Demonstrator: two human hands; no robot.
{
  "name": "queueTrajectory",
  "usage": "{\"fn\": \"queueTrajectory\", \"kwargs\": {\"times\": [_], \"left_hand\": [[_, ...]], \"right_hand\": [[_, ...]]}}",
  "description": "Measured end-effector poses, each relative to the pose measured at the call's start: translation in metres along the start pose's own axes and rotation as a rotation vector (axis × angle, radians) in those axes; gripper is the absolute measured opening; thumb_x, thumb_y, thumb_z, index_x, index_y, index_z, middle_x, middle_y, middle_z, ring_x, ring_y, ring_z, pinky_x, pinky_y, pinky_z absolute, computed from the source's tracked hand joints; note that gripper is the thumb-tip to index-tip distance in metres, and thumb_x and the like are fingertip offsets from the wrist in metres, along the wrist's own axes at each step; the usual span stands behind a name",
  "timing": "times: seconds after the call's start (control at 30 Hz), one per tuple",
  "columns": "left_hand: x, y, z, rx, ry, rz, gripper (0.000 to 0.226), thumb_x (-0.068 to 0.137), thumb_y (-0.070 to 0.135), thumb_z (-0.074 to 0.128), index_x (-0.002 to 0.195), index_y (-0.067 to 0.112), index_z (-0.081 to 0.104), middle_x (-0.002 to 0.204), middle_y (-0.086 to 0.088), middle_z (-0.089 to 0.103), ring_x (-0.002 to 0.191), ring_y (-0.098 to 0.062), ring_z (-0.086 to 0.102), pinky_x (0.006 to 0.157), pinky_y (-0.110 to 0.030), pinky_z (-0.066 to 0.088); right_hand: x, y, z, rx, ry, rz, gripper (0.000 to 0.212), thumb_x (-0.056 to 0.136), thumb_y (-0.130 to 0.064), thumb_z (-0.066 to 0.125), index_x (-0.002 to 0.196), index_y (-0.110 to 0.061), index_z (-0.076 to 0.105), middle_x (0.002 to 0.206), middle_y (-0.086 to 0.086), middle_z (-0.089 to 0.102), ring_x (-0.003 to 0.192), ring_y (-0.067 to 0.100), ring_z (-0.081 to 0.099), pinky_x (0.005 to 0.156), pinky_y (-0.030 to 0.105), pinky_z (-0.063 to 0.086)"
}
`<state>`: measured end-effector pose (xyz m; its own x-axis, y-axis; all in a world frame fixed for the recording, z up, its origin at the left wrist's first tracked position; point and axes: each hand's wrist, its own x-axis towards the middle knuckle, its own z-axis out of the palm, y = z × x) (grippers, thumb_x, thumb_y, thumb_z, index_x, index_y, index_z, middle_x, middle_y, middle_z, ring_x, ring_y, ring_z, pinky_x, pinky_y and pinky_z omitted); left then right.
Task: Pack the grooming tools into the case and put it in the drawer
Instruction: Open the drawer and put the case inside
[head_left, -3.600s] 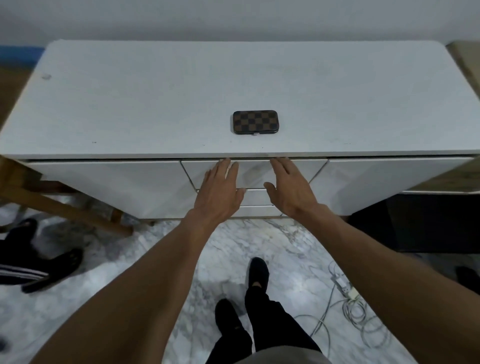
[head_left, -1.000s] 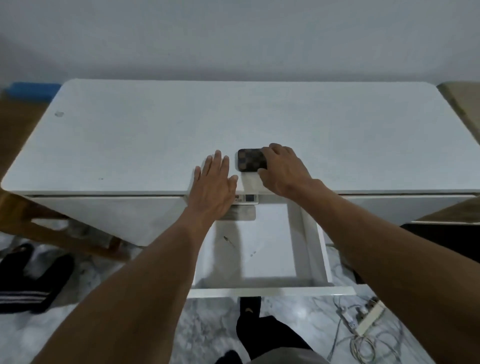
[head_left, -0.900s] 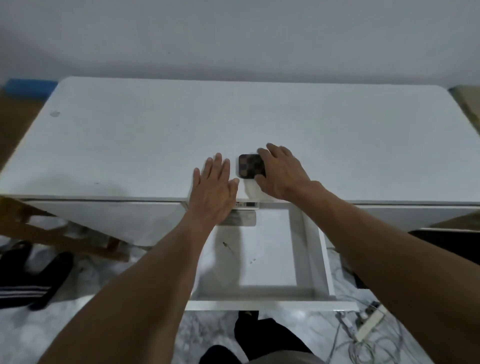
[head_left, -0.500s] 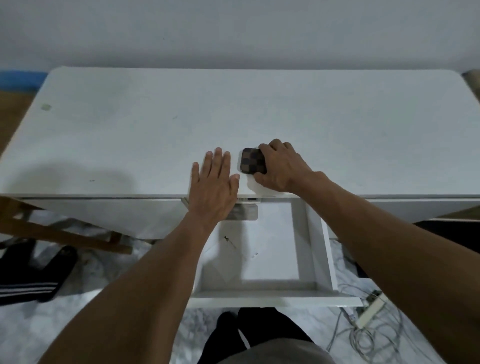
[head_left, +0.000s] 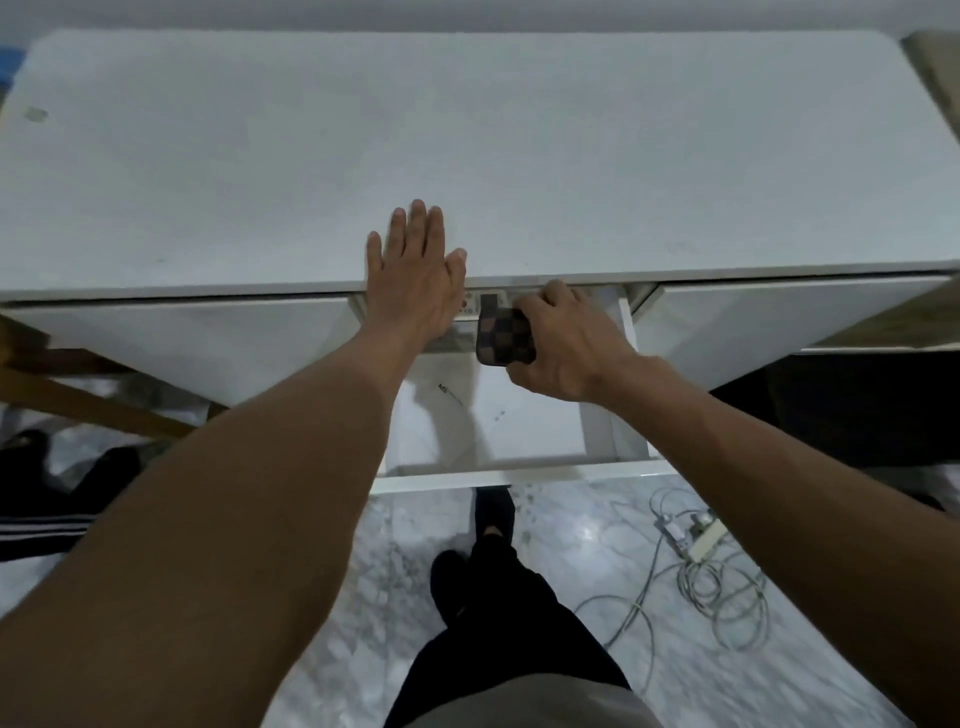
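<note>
- Left hand (head_left: 415, 275): flat, fingers spread, palm down on the front edge of the white cabinet top (head_left: 519, 140).
- Right hand (head_left: 563, 343): fingers closed around the checkered case (head_left: 503, 340), covering its right end.
- Case held over the rear of the open drawer (head_left: 519, 470); contact with the drawer floor indeterminate.
- Drawer's back hidden under the cabinet top.

The small brown checkered rectangular case (head_left: 505, 340), which 3.6 s earlier lay alone on the white desk top (head_left: 571, 156), was off the top and held over the rear of the open white drawer (head_left: 519, 470). The right hand (head_left: 563, 345), 0.5 s earlier covering the case on the top, had come down below the desk edge, fingers wrapped around it. The drawer, closed 3.6 s earlier, stood pulled out.
</note>
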<state>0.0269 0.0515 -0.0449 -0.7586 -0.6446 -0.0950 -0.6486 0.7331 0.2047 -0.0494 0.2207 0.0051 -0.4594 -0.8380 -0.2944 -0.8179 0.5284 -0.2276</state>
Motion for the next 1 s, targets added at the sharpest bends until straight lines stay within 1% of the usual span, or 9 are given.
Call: {"fn": "queueTrajectory", "kwargs": {"times": [0.17, 0.4, 0.57, 0.83, 1.0], "left_hand": [[0.0, 0.0, 0.005, 0.034, 0.041, -0.019, 0.059, 0.105, 0.041, 0.014, 0.157, 0.014, 0.005, 0.166, -0.006, 0.001, 0.153, -0.026, -0.001, 0.122, -0.048, 0.001], [0.0, 0.001, 0.017, 0.026, 0.142, -0.035, 0.058, 0.104, 0.041, 0.014, 0.157, 0.016, 0.011, 0.166, -0.005, 0.008, 0.153, -0.024, 0.004, 0.122, -0.047, 0.002], [0.001, 0.002, 0.024, 0.042, 0.233, -0.037, 0.059, 0.103, 0.041, 0.013, 0.156, 0.016, 0.015, 0.165, -0.005, 0.014, 0.153, -0.025, 0.009, 0.122, -0.048, 0.006], [0.002, 0.002, 0.031, 0.048, 0.298, -0.048, 0.06, 0.101, 0.041, 0.011, 0.156, 0.016, 0.019, 0.164, -0.005, 0.018, 0.152, -0.024, 0.013, 0.121, -0.047, 0.009], [0.004, 0.002, 0.035, 0.048, 0.345, -0.05, 0.059, 0.102, 0.039, 0.014, 0.155, 0.016, 0.024, 0.163, -0.005, 0.023, 0.151, -0.024, 0.019, 0.12, -0.047, 0.012]], "right_hand": [[-0.004, 0.0, 0.037, -0.012, -0.092, 0.006, 0.06, 0.076, -0.039, 0.067, 0.126, -0.012, 0.048, 0.123, 0.015, 0.048, 0.113, 0.036, 0.048, 0.092, 0.048, 0.05], [0.015, 0.015, 0.077, -0.034, -0.174, 0.045, 0.061, 0.076, -0.035, 0.068, 0.129, -0.012, 0.048, 0.124, 0.015, 0.047, 0.113, 0.035, 0.047, 0.09, 0.048, 0.05], [0.036, 0.023, 0.099, -0.008, -0.19, 0.072, 0.062, 0.077, -0.031, 0.068, 0.131, -0.011, 0.046, 0.126, 0.014, 0.046, 0.115, 0.035, 0.045, 0.091, 0.046, 0.049], [0.061, 0.027, 0.121, -0.021, -0.233, 0.066, 0.066, 0.077, -0.029, 0.07, 0.134, -0.011, 0.043, 0.128, 0.014, 0.045, 0.117, 0.034, 0.044, 0.09, 0.046, 0.048], [0.071, 0.028, 0.134, -0.029, -0.246, 0.055, 0.069, 0.077, -0.026, 0.071, 0.137, -0.009, 0.039, 0.13, 0.015, 0.045, 0.117, 0.035, 0.045, 0.093, 0.046, 0.047]]}}
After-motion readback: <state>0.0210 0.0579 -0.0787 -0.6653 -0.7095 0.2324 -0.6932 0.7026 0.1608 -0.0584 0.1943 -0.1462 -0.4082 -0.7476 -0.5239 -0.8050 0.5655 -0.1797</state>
